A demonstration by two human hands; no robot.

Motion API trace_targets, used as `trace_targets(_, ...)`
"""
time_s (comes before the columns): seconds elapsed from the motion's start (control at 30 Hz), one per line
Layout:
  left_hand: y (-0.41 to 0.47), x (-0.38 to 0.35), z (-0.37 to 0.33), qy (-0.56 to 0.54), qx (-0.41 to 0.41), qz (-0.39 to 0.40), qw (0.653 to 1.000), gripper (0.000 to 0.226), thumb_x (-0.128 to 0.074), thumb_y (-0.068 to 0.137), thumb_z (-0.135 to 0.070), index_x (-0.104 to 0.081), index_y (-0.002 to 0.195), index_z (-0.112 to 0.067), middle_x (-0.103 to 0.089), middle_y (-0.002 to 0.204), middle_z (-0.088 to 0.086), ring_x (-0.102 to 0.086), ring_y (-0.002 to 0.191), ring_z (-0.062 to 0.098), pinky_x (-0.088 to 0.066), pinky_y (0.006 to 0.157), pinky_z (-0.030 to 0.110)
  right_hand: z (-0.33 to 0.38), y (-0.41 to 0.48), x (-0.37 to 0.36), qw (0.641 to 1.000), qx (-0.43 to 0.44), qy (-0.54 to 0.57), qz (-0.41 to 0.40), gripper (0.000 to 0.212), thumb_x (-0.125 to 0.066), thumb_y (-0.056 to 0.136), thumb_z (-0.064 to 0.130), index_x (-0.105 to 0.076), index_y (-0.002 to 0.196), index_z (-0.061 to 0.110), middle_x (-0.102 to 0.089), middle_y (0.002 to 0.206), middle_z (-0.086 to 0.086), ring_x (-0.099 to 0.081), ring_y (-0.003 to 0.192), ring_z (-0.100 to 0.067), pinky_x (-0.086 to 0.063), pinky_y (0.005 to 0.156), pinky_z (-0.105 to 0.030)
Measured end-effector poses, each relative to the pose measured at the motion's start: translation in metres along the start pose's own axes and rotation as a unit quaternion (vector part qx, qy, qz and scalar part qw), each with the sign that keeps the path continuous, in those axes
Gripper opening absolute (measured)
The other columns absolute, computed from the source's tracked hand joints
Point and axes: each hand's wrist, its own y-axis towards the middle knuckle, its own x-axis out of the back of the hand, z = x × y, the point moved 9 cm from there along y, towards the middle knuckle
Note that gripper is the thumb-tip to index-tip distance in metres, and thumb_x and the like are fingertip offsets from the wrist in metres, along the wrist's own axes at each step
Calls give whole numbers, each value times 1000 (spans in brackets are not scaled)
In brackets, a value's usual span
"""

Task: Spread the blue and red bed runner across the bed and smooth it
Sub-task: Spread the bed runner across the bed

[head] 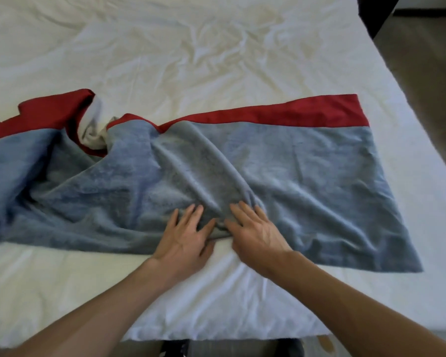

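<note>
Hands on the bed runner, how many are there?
2. The left hand presses the bed runner near its front edge at the middle; the right hand presses just beside it.

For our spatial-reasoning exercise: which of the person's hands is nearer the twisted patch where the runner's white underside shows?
Left. The left hand presses the runner at its near edge, right of the white twist; the right hand lies beside it, farther right.

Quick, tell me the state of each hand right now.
Left hand: open, fingers spread, pressing flat on the bed runner.
Right hand: open, fingers spread, pressing flat on the bed runner.
</note>
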Motion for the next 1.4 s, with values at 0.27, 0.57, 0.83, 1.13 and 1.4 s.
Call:
trace_targets(0.27,58,47,-71,-55,27,-73,995,66,-47,74,-53,-59,122,-10,-53,127,18,-53,114,33,-42,96,46,-89,-38,49,998,-33,28,-36,51,-42,78,32,-61,119,8,-61,120,-19,-60,111,-35,-50,88,-54)
trace_targets(0.57,119,28,-165,-22,-22,-30,999,75,-37,74,-66,-54,128,-17,-48,136,16,-40,129,31,-33,104,51,-205,-78,48,986,-147,-76,-18,53,-73,74,26,-60,120,5,-58,122,-25,-54,116,-42,-43,94,-60)
trace_targets(0.83,142,3,-179,14,-6,-1,1000,59,-42,91,-55,-33,143,-29,-20,154,11,-16,140,31,-13,112,52,-242,-67,33,987,-120,-104,-17,39,-81,70,20,-67,103,3,-63,110,-23,-61,104,-38,-49,88,-52)
trace_targets(1.13,159,-3,-189,17,5,-41,999,33,-45,84,-32,-76,78,-25,-65,116,17,-61,106,41,-45,89,56,-239,-57,45,987,-53,-123,-90,16,-69,63,0,-56,63,10,-54,66,-9,-52,67,-30,-40,63,-39)
trace_targets(1.4,162,1,-213,-27,-12,-71,997,33,-43,83,-32,-75,81,-26,-66,114,19,-63,104,38,-48,87,58,-259,-69,51,989,-36,-139,-40,29,-77,48,-6,-54,57,9,-52,56,-10,-50,56,-28,-41,59,-36)
